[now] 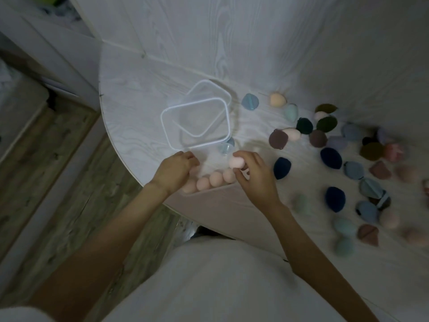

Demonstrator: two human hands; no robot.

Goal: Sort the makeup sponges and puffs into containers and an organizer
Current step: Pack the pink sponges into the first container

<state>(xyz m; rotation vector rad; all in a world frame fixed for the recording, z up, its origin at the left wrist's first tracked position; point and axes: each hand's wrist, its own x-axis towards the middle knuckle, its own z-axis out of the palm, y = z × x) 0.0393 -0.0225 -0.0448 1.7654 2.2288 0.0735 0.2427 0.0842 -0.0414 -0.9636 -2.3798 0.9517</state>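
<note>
right grip [251, 173] pinches pink sponge [236, 161] | left grip [175, 171] curled, contents hidden | right-edge puffs [394, 219] blurred

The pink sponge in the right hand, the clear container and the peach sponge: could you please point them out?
pink sponge [235, 161], head view, its rounded top.
clear container [228, 123], head view, its right rim.
peach sponge [276, 99], head view, its middle.

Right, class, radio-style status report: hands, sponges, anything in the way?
Right hand pinching pink sponge. Left hand by pink sponge row, grip unclear. Clear containers empty, unobstructed.
</note>
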